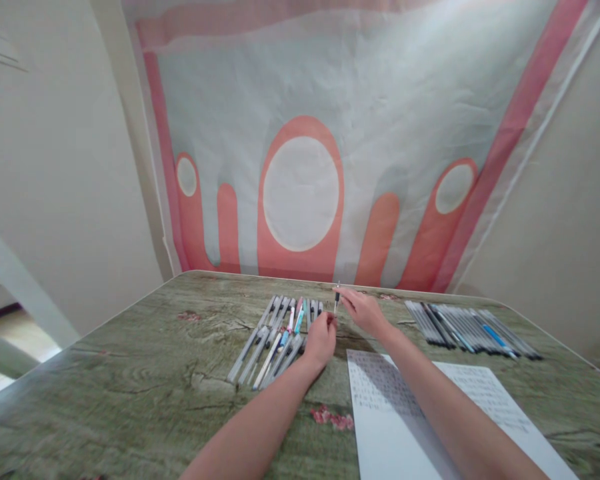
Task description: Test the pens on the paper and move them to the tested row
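Observation:
A slim pen (337, 300) with a dark section and a pale section stands nearly upright between my hands. My left hand (322, 341) is closed around its lower end. At its upper, dark part, my right hand (364, 312) pinches with thumb and forefinger. Fingers hide some of the pen, so I cannot tell whether it is one piece or two. Just left of my left hand lie two rough rows of clear pen barrels (250, 353), with a few white, pink and blue pens (291, 320) among them.
On the right lies a row of slim grey pens or refills (460, 327), some with blue. White sheets with handwriting (380, 427) lie under my right forearm. The wood-patterned tabletop (145, 380) ends at a printed red and grey backdrop (300, 267).

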Demonstrator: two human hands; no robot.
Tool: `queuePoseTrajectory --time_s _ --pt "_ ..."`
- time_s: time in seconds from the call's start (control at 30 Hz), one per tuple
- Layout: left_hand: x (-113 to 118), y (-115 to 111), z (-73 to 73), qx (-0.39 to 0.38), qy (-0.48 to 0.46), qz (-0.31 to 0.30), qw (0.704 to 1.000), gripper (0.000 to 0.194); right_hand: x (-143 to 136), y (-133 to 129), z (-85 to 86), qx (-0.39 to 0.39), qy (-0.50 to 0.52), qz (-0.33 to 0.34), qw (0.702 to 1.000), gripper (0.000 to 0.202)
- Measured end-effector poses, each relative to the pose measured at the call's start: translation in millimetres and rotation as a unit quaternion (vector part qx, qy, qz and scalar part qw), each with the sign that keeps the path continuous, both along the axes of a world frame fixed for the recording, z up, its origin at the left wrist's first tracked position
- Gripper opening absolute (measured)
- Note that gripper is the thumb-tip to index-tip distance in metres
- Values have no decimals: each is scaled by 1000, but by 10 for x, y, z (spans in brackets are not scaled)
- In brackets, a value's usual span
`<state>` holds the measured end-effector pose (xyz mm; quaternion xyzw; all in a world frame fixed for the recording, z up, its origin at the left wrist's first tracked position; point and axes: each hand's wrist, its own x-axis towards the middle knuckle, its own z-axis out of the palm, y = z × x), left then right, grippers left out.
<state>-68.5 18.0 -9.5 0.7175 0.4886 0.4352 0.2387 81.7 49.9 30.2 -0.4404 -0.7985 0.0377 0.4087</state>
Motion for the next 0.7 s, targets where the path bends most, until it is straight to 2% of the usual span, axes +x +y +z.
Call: queuePoseTrajectory --time_s 0.07,0.13,0.27,0.33,0.4,0.5,0.57,0.63,0.7 --pt "27 -39 34 12 9 -25 1000 20 17 -10 -8 12 -85 1 996 31" --pt "65 -108 80 21 14 -62 998 26 58 9 -13 6 -91 -34 995 30" --pt "121 -259 153 33 68 -184 980 44 213 65 73 1 41 -101 994 32" --pt "126 -298 159 55 118 -241 962 49 304 71 186 8 125 -115 985 33" --pt "122 -305 149 75 162 -272 945 51 384 52 329 3 201 -119 972 36" --pt "117 -281 125 75 198 -271 939 53 466 -38 516 -21 261 -114 958 40" --pt "118 -262 114 68 204 -252 944 53 500 -161 559 -50 268 -99 957 38" --pt "119 -249 107 65 203 -231 949 52 527 -348 505 -94 265 -80 956 33" --pt "119 -237 103 60 198 -217 954 50 566 -597 360 -158 279 -72 944 29"
